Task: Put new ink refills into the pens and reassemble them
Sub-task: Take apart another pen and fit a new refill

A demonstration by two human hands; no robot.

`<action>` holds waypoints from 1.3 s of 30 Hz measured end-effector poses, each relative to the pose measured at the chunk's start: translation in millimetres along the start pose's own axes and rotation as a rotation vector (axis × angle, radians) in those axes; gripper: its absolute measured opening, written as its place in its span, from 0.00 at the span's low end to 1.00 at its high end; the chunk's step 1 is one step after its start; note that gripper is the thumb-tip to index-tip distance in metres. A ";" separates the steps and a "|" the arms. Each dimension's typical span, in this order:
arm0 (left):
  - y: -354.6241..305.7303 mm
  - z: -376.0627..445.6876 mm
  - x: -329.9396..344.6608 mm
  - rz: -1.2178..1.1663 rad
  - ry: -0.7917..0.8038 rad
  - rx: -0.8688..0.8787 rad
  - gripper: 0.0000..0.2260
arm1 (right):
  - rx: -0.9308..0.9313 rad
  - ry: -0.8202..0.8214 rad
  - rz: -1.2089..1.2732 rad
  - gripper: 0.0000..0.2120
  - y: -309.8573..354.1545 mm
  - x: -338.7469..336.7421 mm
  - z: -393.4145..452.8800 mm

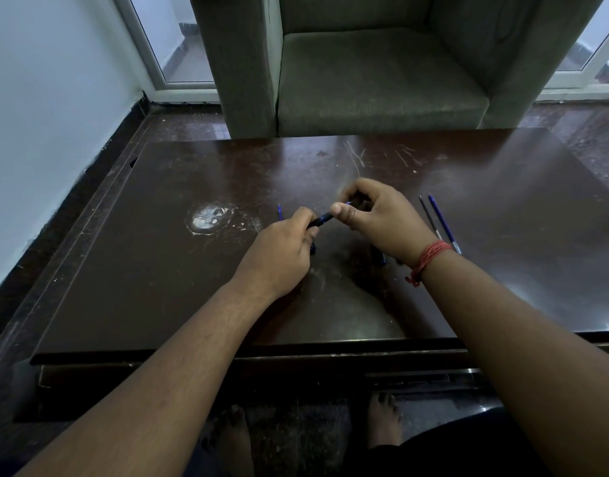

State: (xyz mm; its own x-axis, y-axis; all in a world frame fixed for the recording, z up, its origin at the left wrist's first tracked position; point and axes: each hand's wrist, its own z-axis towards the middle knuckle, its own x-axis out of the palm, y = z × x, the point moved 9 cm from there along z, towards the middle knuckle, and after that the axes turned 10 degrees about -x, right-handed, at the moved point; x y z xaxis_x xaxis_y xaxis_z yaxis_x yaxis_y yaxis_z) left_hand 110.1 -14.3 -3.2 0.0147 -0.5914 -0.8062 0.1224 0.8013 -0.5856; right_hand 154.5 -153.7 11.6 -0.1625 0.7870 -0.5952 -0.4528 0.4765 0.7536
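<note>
Left hand (282, 251) and right hand (379, 218) both grip one dark pen (322, 219), held just above the table (158, 270). Two refills (440, 222) lie on the table right of the right hand.

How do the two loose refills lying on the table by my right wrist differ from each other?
The dark refill is black or grey, while the blue refill is clearly blue. The dark refill lies nearer the right hand; the blue refill lies on its far side. The blue refill shows more of its length, reaching further toward me, while the dark refill's near end runs behind the wrist. Both are thin, rest flat on the table, untouched, almost parallel.
</note>
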 end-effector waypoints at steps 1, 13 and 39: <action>-0.1 0.2 0.0 -0.001 0.000 -0.002 0.03 | 0.002 0.003 0.090 0.12 -0.3 0.3 -0.3; -0.8 -0.3 0.0 0.004 0.003 -0.004 0.04 | 0.119 -0.013 0.308 0.13 -10.0 13.5 -2.4; -0.3 -0.6 -1.8 -0.057 -0.024 -0.004 0.05 | 0.265 -0.107 0.714 0.07 -19.7 28.0 -8.9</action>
State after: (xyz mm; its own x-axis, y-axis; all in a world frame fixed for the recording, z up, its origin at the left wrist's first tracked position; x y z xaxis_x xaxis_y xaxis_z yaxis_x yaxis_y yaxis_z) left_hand 109.4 -13.5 -1.6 0.0313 -0.6380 -0.7694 0.1195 0.7666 -0.6309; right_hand 151.0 -144.5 -22.4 -0.2449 0.9662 0.0807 -0.0428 -0.0940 0.9947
